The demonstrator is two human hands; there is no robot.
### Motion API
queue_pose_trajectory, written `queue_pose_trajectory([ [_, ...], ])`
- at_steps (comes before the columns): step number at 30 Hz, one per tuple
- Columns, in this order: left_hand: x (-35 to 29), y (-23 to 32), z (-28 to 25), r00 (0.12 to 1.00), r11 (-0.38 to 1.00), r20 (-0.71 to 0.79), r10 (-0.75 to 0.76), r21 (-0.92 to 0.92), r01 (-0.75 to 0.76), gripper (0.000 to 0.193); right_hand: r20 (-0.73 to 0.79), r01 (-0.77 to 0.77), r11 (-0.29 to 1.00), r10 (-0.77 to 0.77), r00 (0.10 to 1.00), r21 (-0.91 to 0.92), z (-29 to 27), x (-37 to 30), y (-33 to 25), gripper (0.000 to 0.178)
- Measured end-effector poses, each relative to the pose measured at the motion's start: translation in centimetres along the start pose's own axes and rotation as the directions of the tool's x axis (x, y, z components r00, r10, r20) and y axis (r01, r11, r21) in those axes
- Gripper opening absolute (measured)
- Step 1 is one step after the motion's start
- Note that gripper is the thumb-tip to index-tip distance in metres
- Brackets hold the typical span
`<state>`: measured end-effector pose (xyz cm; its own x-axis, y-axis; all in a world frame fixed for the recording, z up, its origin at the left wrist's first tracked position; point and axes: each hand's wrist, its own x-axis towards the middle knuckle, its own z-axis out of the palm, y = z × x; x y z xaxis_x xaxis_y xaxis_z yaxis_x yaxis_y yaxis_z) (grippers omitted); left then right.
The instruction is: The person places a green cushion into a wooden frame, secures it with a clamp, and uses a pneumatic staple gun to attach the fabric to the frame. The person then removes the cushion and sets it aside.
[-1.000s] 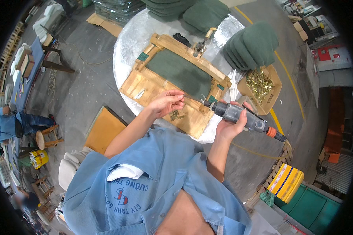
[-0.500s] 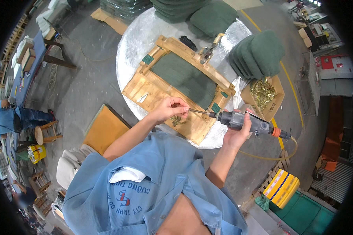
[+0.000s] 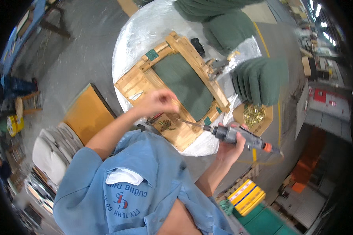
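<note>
My right hand (image 3: 230, 145) is wrapped round a grey air screwdriver (image 3: 226, 134) with an orange collar and a hose at its rear. Its long thin bit (image 3: 192, 123) points left over the wooden board, near a pile of small brass-coloured fasteners (image 3: 165, 124). My left hand (image 3: 161, 102) is above the board, apart from the bit. Its fingers look bent but are smeared by motion, so what they hold, if anything, does not show. A wooden jig (image 3: 139, 84) frames a dark green padded panel (image 3: 182, 80), with a metal clamp (image 3: 217, 68) on its far side.
The jig rests on a round table wrapped in silvery film (image 3: 125, 47). Stacks of green pads (image 3: 259, 80) stand on its far and right sides. A cardboard box of brass-coloured parts (image 3: 255, 117) is at the right. Light-coloured cushions (image 3: 59, 145) lie at the left.
My left hand has come off the bit tip and moved left and up. The screwdriver has shifted down and slightly left in my right hand. The whole view has turned somewhat.
</note>
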<state>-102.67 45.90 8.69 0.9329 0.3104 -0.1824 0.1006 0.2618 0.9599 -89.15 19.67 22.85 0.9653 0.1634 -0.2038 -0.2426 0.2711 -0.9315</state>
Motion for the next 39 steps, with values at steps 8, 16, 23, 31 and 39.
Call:
queue_pose_trajectory([
  [8,13.7,-5.0,-11.7,0.807,0.285,-0.167,0.567,0.959,-0.002,0.016,0.46,0.477,0.87,-0.377,0.804,-0.121,12.1,3.8,-2.8,0.054],
  [16,15.2,-6.1,-10.1,0.983,0.157,-0.064,0.17,0.987,0.037,0.033,0.608,0.586,0.79,-0.379,0.698,-0.181,19.9,12.2,5.8,0.053],
  [23,15.4,-6.6,-9.9,0.988,0.142,-0.095,0.121,0.987,0.078,0.045,0.604,0.511,0.821,-0.277,0.747,-0.256,22.8,15.6,12.0,0.051],
  [31,15.7,-6.7,-9.8,0.988,0.131,-0.126,0.092,0.985,0.114,0.046,0.635,0.486,0.841,-0.244,0.733,-0.239,22.8,18.6,16.2,0.051],
  [39,15.9,-7.3,-9.7,0.988,0.029,-0.09,0.126,0.996,0.087,0.048,0.632,0.547,0.789,-0.277,0.724,-0.28,23.0,19.5,17.0,0.05],
])
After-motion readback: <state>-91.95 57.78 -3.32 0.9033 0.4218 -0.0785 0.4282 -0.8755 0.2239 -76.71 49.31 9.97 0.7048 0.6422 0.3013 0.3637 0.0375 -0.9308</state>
